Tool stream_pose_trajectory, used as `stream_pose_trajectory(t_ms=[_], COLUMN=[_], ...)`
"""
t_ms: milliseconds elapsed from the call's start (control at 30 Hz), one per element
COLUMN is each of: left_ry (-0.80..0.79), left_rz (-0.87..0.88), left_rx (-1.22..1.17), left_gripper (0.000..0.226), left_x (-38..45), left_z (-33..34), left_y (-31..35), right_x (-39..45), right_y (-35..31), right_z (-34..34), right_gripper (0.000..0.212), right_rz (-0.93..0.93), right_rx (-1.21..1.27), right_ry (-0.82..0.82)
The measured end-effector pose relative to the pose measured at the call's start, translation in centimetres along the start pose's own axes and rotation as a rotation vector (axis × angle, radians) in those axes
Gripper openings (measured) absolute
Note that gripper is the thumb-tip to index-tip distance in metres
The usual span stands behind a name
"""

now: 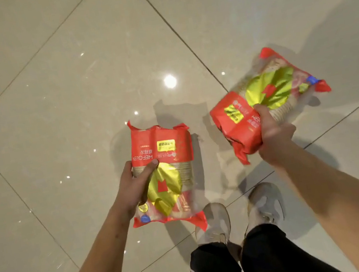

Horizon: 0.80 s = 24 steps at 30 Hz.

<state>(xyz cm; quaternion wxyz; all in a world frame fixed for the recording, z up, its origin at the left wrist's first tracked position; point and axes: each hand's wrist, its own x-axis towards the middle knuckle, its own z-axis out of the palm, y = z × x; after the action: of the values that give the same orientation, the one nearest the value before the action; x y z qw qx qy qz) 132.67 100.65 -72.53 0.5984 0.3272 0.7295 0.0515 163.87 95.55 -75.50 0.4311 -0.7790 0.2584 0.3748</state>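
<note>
I carry two red and clear plastic packs of stacked disposable cups, each with a gold emblem. My left hand (134, 187) grips the left pack (164, 152) by its left side, thumb laid across the front, and the pack stands roughly upright above the floor. My right hand (271, 131) grips the right pack (237, 113) at its red end. That pack lies tilted, its clear end pointing up and to the right. Both packs are held in the air, apart from each other.
Glossy beige floor tiles (70, 95) with dark grout lines fill the view, with a bright lamp reflection (170, 81). My two feet in light sneakers (213, 223) and black trousers (221, 270) show at the bottom middle.
</note>
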Motion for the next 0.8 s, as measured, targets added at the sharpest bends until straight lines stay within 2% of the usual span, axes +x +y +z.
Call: stream_pose_trajectory(t_ms=[100, 200, 367, 467, 533, 633, 700, 800], left_ry=[0.041, 0.087, 0.111, 0.114, 0.103, 0.057, 0.012, -0.061], left_rz=[0.001, 0.033, 0.104, 0.161, 0.204, 0.286, 0.356, 0.433], left_rx=[-0.008, -0.018, -0.068, -0.027, -0.013, -0.007, -0.017, -0.014], left_gripper=[0.06, 0.051, 0.044, 0.05, 0.049, 0.047, 0.046, 0.045], left_x=[-4.0, -8.8, -19.2, -27.4, -33.4, -42.5, -48.4, -56.7], left_z=[-0.4, -0.7, -1.1, -1.4, -1.2, -0.9, -0.6, 0.4], left_y=[3.2, 7.3, 15.7, 21.2, 24.8, 30.8, 34.2, 38.0], right_x=[-3.5, -8.0, -17.4, -24.9, -29.5, -35.6, -39.8, -45.3], right_y=[-2.4, -5.3, -12.2, -17.8, -21.2, -26.4, -29.7, -33.2], right_z=[-4.5, -8.7, -15.4, -20.1, -24.4, -30.8, -34.9, -41.2], right_gripper=[0.072, 0.073, 0.064, 0.05, 0.054, 0.073, 0.075, 0.056], right_rz=[-0.194, -0.244, -0.239, -0.265, -0.27, -0.326, -0.356, -0.43], right_rx=[-0.234, -0.344, -0.265, -0.214, -0.2, -0.199, -0.173, -0.111], right_ry=[-0.054, -0.148, -0.256, -0.315, -0.326, -0.33, -0.33, -0.315])
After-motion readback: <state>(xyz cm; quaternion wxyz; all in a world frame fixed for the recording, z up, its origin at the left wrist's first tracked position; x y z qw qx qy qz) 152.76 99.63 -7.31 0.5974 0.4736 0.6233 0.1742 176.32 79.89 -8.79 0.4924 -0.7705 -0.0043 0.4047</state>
